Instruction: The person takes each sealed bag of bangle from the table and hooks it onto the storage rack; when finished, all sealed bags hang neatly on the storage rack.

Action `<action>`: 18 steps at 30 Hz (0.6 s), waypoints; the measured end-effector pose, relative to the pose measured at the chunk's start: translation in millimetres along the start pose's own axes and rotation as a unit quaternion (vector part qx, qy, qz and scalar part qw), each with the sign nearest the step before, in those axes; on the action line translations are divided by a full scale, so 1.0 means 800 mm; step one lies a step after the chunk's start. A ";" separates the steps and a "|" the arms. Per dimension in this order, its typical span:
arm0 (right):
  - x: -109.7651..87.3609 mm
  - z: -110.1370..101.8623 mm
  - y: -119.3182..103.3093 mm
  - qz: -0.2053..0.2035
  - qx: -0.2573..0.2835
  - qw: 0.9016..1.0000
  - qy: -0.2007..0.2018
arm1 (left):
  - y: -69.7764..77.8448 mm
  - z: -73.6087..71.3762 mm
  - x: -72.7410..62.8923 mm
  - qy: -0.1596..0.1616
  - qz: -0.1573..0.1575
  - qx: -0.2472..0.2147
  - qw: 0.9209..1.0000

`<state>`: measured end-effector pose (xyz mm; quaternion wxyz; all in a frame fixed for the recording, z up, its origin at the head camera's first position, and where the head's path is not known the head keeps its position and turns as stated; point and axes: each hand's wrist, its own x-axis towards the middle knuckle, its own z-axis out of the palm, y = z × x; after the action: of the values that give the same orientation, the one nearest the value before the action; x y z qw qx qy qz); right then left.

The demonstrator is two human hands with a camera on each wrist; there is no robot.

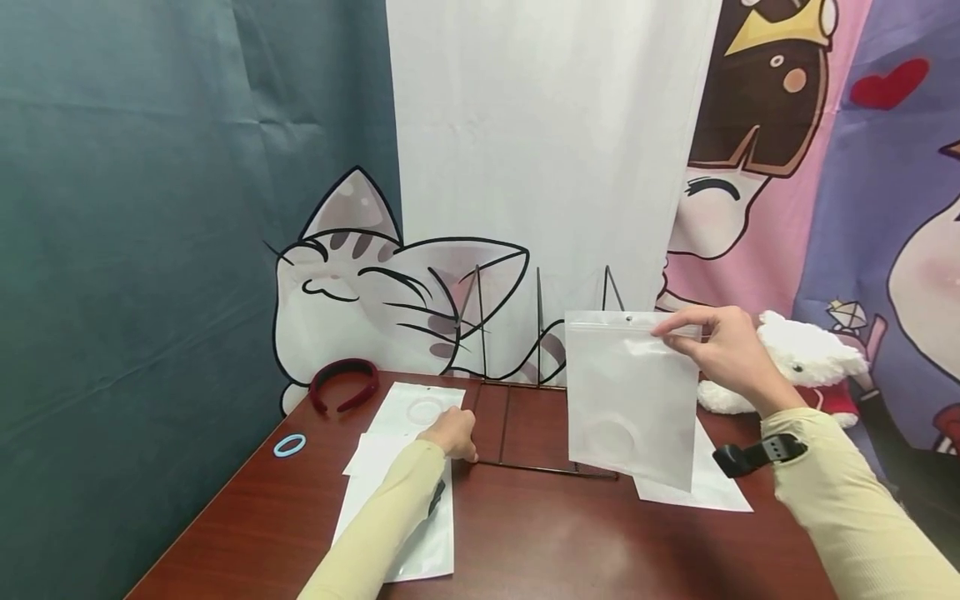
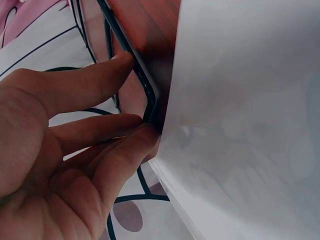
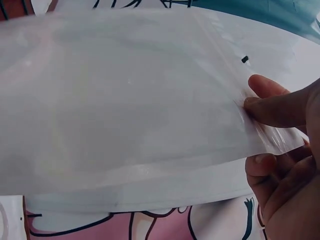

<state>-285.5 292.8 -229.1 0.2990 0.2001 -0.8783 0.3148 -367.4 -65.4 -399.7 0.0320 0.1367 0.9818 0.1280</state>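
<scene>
My right hand (image 1: 723,354) pinches a white translucent zip bag (image 1: 630,392) by its top right corner and holds it upright above the table. A faint ring shape shows near the bag's bottom. In the right wrist view, thumb and fingers grip the bag near its zip strip (image 3: 225,65). A dark wire rack (image 1: 540,469) with upright prongs stands on the table behind and left of the bag. My left hand (image 1: 452,433) is at the rack's front left corner. The left wrist view shows its thumb and fingers holding the bent wire (image 2: 142,80).
Several white bags (image 1: 408,546) lie at the left, one showing a pale ring. Another white bag (image 1: 697,492) lies at the right. A dark red headband (image 1: 345,364) and a light blue ring (image 1: 289,446) are by the left edge. A white plush toy (image 1: 806,358) sits back right.
</scene>
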 end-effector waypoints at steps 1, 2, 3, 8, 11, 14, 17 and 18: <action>0.001 0.002 0.000 0.002 0.000 1.000 0.001 | 0.000 0.000 0.000 -0.001 0.000 0.000 1.000; 0.001 0.003 0.000 0.004 -0.002 1.000 0.003 | 0.001 -0.001 0.000 0.000 0.000 0.001 1.000; 0.003 0.005 0.001 0.007 -0.007 1.000 0.005 | 0.001 -0.001 0.000 0.001 0.001 0.002 1.000; 0.011 0.013 0.007 0.020 -0.036 0.999 0.011 | 0.001 -0.001 0.001 0.002 0.003 0.011 1.000; 0.016 0.017 0.014 0.031 -0.041 0.999 0.008 | 0.001 -0.001 0.002 0.002 0.005 0.016 1.000; 0.022 0.023 0.020 0.046 -0.048 0.998 0.007 | 0.001 0.000 0.002 0.004 0.011 0.025 1.000; 0.030 0.030 0.025 0.061 -0.053 0.997 0.006 | 0.002 0.000 0.002 0.005 0.015 0.033 0.999; 0.033 0.033 0.027 0.064 -0.053 0.997 0.005 | 0.002 0.000 0.002 0.006 0.015 0.037 0.999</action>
<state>-327.5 286.2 -237.5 0.2925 0.1257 -0.9033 0.2875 -368.8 -63.6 -399.3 0.0193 0.1520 0.9838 0.0933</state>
